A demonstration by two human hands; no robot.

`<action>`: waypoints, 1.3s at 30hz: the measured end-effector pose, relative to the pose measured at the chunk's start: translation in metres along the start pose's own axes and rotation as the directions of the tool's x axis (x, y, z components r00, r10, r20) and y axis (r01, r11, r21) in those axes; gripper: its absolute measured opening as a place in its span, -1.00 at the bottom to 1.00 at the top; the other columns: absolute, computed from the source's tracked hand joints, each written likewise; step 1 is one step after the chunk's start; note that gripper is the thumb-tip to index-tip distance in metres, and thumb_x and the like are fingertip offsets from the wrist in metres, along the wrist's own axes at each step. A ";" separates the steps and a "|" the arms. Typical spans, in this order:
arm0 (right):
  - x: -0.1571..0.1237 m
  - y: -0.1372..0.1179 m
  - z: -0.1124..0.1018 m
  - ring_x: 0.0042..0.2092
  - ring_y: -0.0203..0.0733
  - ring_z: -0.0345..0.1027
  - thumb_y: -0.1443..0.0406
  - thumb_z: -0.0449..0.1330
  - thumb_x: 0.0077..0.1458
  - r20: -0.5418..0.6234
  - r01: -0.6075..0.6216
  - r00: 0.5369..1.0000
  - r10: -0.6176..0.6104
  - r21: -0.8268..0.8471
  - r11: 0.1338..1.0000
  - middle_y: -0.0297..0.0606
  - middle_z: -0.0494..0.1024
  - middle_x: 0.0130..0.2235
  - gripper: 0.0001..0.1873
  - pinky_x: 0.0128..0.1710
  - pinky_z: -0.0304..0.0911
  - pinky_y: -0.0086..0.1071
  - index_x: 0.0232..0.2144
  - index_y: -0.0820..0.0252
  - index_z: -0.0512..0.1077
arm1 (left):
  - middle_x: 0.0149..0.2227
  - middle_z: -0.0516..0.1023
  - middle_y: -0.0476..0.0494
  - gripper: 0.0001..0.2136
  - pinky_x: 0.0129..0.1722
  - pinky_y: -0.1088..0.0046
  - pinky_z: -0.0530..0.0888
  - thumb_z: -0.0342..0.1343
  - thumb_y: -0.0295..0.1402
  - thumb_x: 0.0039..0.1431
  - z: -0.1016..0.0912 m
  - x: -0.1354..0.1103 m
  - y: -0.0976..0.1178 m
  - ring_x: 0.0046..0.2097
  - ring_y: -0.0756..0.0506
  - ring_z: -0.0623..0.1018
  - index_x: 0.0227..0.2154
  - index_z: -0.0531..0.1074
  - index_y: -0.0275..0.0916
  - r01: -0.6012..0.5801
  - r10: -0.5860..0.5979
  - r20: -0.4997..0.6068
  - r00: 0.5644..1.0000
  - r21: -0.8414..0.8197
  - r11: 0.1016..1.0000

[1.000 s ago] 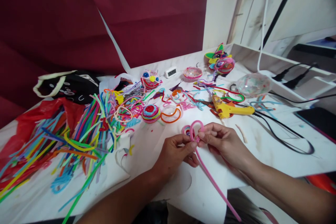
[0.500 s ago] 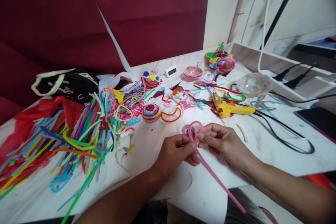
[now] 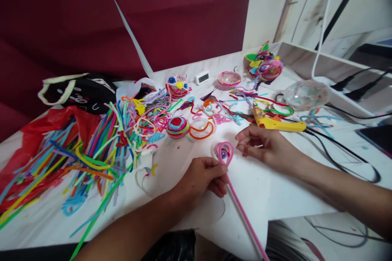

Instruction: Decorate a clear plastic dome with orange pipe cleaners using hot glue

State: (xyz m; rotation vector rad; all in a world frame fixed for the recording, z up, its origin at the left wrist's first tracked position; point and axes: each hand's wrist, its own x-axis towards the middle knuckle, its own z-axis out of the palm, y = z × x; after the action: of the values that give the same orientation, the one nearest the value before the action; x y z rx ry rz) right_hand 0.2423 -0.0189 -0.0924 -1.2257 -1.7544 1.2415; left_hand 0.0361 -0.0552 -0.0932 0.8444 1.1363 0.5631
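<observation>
My left hand pinches a pink pipe cleaner just below a loop at its upper end. From the fingers, its long tail slants down right past the table's front edge. Through the loop shows a small pink and dark piece with a shiny purple bead; whether it touches the loop I cannot tell. My right hand is apart from the pipe cleaner, to the right of the loop, fingers bent and apart with nothing in them. Just beyond it lies a yellow glue gun.
Many loose pipe cleaners and a red plastic bag cover the left. Farther back are a coiled striped disc, a decorated ball, a small clock, a pink-rimmed clear bowl and a clear dome. Black cables run right.
My right hand has let go of the pink pipe cleaner and moved away to the right and up. My left hand keeps its pinch below the loop. The view has shifted slightly.
</observation>
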 end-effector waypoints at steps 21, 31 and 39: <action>0.022 0.002 -0.004 -0.32 -0.19 0.43 0.36 0.08 0.08 0.172 0.271 0.963 -0.210 -0.627 0.731 -0.25 0.57 -0.26 -0.78 -0.34 0.25 -0.36 -0.25 0.14 0.49 | -0.63 0.44 -0.02 -0.81 -0.70 0.60 0.22 0.15 -0.36 0.03 0.018 0.002 0.008 -0.66 0.10 0.35 -0.59 0.37 -0.34 0.123 -0.128 -0.180 0.975 -0.041 0.992; 0.022 0.008 0.002 -0.17 -0.11 0.32 0.37 0.03 0.16 0.277 0.476 0.874 -0.399 -0.651 0.591 -0.12 0.52 -0.25 -0.77 -0.19 0.27 -0.28 -0.23 0.20 0.48 | -0.59 0.47 -0.05 -0.81 -0.71 0.61 0.23 0.11 -0.40 0.06 0.020 0.005 0.009 -0.65 0.10 0.38 -0.60 0.38 -0.36 0.157 -0.166 -0.188 0.968 -0.059 0.986; 0.022 0.007 0.007 -0.12 -0.09 0.29 0.41 0.05 0.14 0.360 0.557 0.825 -0.437 -0.653 0.514 -0.11 0.51 -0.21 -0.77 -0.15 0.25 -0.23 -0.19 0.22 0.46 | -0.60 0.46 -0.06 -0.79 -0.67 0.59 0.29 0.14 -0.34 0.04 0.020 0.006 0.008 -0.65 0.09 0.40 -0.60 0.39 -0.36 0.182 -0.191 -0.184 0.964 -0.065 0.981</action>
State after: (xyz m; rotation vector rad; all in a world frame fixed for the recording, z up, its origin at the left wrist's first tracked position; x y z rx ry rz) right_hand 0.2310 0.0004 -0.1016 -0.8741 -2.6239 0.2353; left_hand 0.0570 -0.0522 -0.0864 0.6438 1.3554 0.5196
